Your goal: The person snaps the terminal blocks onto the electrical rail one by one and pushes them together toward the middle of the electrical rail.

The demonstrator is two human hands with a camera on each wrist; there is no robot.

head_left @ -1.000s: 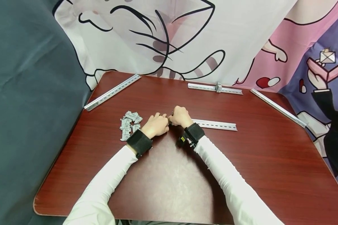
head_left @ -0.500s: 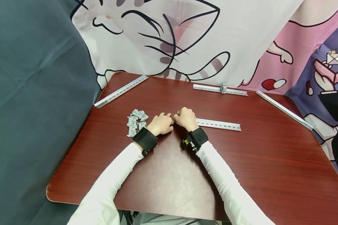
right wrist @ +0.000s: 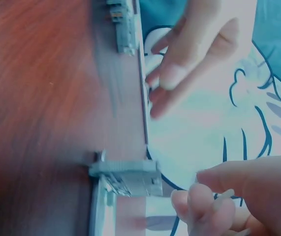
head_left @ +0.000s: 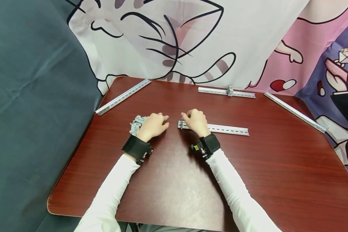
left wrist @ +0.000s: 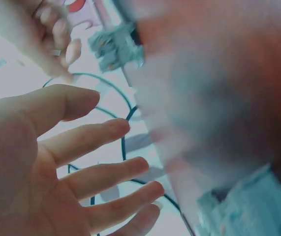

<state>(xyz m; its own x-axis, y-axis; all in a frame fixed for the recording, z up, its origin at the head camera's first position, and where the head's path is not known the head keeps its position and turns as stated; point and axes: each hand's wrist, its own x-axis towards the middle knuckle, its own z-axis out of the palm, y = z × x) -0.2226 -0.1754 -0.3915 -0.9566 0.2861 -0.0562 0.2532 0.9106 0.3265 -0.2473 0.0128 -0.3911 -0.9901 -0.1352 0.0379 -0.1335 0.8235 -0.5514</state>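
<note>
A grey DIN rail terminal block (head_left: 181,124) stands across the left end of the middle slotted metal rail (head_left: 229,129). Beside it is my right hand (head_left: 198,121); in the right wrist view its loosely curled fingers (right wrist: 211,209) are apart from the block (right wrist: 130,174) and hold nothing visible. My left hand (head_left: 153,126) hovers over the right side of a pile of grey terminal blocks (head_left: 135,125), covering part of it. Seen from the left wrist, its fingers (left wrist: 110,172) are spread with nothing in them, and the pile (left wrist: 248,206) is blurred.
On the reddish-brown table (head_left: 168,180), a slotted rail (head_left: 123,96) lies slanted at the back left. Another rail (head_left: 211,91) at the back carries a grey block (head_left: 230,91). One more rail (head_left: 295,111) slants along the right side. A printed cloth (head_left: 191,42) hangs behind.
My left hand has moved left, away from the rail, to the block pile. My right hand has shifted slightly right, uncovering the rail's left end and the block there.
</note>
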